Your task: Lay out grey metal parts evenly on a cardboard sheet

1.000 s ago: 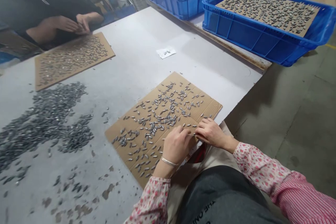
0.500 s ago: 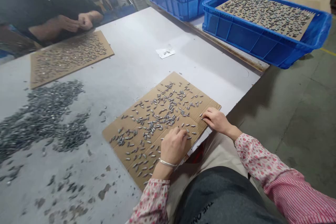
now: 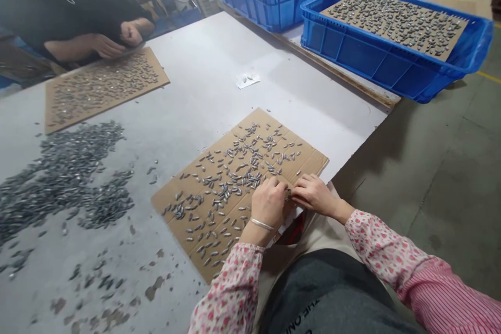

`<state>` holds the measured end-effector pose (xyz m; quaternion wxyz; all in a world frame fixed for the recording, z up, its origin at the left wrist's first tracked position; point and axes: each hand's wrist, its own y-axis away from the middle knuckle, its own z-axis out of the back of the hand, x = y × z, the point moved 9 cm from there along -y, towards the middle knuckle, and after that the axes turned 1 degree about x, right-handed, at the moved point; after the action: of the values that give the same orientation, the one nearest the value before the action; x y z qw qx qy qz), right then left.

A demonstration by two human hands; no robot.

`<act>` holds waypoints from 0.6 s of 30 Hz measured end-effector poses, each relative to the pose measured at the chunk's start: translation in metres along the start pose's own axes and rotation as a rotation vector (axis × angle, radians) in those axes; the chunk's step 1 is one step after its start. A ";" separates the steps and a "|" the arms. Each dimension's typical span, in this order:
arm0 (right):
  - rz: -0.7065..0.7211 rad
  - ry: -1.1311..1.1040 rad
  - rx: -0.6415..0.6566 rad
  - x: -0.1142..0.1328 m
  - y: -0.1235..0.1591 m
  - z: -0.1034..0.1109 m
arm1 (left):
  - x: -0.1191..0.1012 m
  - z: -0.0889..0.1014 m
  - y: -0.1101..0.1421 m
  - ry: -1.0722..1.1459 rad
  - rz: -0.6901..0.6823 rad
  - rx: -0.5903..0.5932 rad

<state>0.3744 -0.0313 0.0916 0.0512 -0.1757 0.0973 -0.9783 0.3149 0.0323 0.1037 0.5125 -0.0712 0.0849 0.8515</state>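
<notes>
On the cardboard sheet (image 3: 183,190), hands (image 3: 268,203) over grey pieces (image 3: 235,180), any grip hidden.

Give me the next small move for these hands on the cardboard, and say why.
I'd probably spread the overlapping cluster of seeds next. The left hand and right hand are together at the near edge of the cardboard sheet, where seeds lie sparse, while those mid-sheet lie piled on one another.

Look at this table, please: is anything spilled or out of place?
Yes. A loose heap of sunflower seeds lies straight on the white table, off the cardboard sheet, and looks spilled. Dark stains mark the table. A small paper scrap holding few seeds sits alone.
</notes>
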 end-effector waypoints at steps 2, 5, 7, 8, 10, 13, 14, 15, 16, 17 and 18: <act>-0.013 -0.076 -0.025 -0.008 0.000 0.009 | 0.000 -0.004 -0.002 -0.009 -0.004 0.021; -0.150 -0.152 -0.092 -0.040 0.003 0.025 | 0.003 -0.010 -0.004 -0.013 0.007 0.045; -0.253 -0.163 -0.088 -0.063 0.007 0.027 | 0.006 -0.013 -0.004 -0.013 0.015 0.048; -0.286 -0.163 -0.068 -0.072 0.008 0.025 | 0.007 -0.014 -0.004 -0.011 0.016 0.044; -0.306 -0.151 -0.020 -0.080 0.010 0.018 | 0.009 -0.013 -0.003 -0.004 0.018 0.024; -0.266 -0.126 0.011 -0.075 0.008 0.010 | 0.009 -0.006 -0.001 0.017 0.020 -0.013; -0.250 -0.122 0.009 -0.071 0.006 0.009 | 0.008 -0.002 -0.001 0.024 0.018 -0.021; -0.238 -0.121 0.006 -0.067 0.005 0.009 | 0.005 0.001 0.000 0.030 0.011 -0.022; -0.229 -0.122 0.003 -0.063 0.004 0.009 | 0.002 0.003 0.000 0.033 -0.002 -0.017; -0.223 -0.125 0.002 -0.061 0.003 0.010 | -0.002 0.004 0.000 0.032 -0.021 -0.005; -0.221 -0.127 0.004 -0.058 0.002 0.010 | -0.007 0.003 0.001 0.027 -0.042 0.010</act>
<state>0.4328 -0.0276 0.0810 -0.0504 -0.2467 0.0718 -0.9651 0.3174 0.0269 0.1083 0.5295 -0.0817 0.0944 0.8391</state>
